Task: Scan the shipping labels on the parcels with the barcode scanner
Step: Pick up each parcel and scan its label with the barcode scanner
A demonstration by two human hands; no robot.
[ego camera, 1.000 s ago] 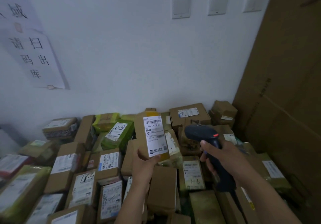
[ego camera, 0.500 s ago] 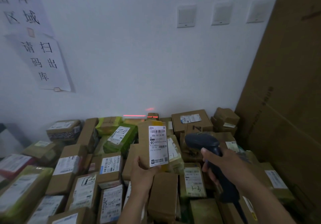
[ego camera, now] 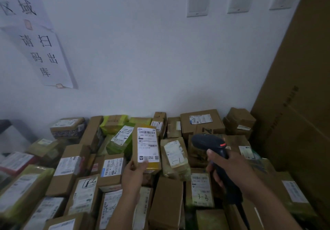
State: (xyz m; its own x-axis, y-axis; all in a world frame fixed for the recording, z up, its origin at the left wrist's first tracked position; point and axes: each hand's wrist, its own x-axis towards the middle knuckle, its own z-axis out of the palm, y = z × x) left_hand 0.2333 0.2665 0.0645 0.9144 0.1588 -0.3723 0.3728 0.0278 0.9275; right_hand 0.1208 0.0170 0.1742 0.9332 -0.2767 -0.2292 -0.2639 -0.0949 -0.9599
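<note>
While parcels point(ego camera: 85, 185) lie heaped, left hand point(ego camera: 134, 174) grips labelled box point(ego camera: 145, 147), right hand point(ego camera: 230, 169) clasps scanner point(ego camera: 209, 142).

Held parcel point(ego camera: 145, 146): brown matt cardboard with a smooth white paper label point(ego camera: 147, 145). Barcode scanner point(ego camera: 213, 146): dark matt plastic. Surrounding parcels point(ego camera: 71, 169): cardboard, some wrapped in glossy greenish tape. Wall sign point(ego camera: 44, 56): plain paper. Large panel point(ego camera: 300, 104) at right: matt cardboard

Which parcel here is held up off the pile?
The slim brown parcel gripped by the left hand, white label upright; the others lie in the pile.
</note>
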